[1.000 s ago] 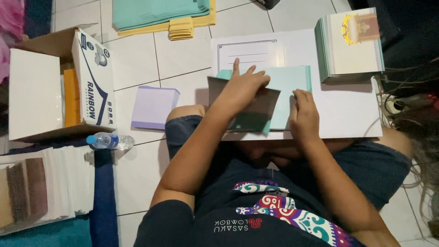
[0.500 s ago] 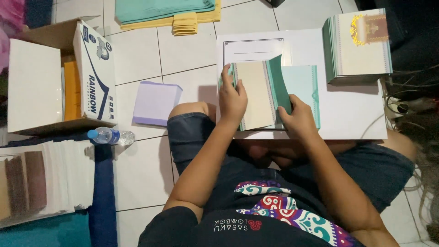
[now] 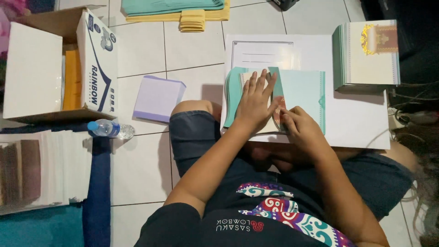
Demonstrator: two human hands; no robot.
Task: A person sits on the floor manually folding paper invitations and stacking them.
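One teal folded paper card (image 3: 299, 93) lies open at the centre of the frame on a white flat board (image 3: 356, 123), its long axis running left to right and its fold standing roughly top to bottom. The left hand (image 3: 254, 103) lies flat on the card's left leaf, fingers spread and pointing to the top of the frame, gripping nothing. The right hand (image 3: 299, 128) pinches the lower end of the raised middle flap between thumb and fingertips, a narrow grip, though what exactly sits under the fingertips is hard to tell. One stack of cream and teal cards (image 3: 366, 55) stands at upper right. One lilac square paper pad (image 3: 157, 98) lies left of the knee, one clear plastic water bottle (image 3: 109, 129) further left, and one open white cardboard box (image 3: 59, 68) at upper left.
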